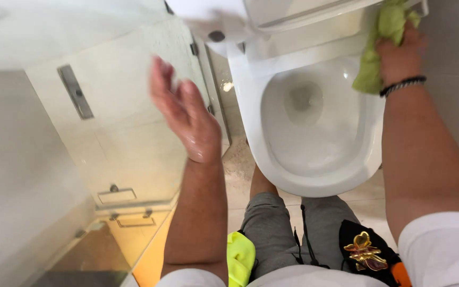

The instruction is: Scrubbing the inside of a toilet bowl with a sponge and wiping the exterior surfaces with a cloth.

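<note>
My right hand (pixel 399 56) grips the green cloth (pixel 381 45) against the toilet's (pixel 251 111) far right rim corner, the cloth hanging lengthwise along that rim toward me, while my left hand (pixel 184 114) hovers spread and empty, well left of the bowl

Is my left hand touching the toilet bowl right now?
Apart. The head view shows the left hand open in the air, with floor visible between it and the toilet bowl.
</note>
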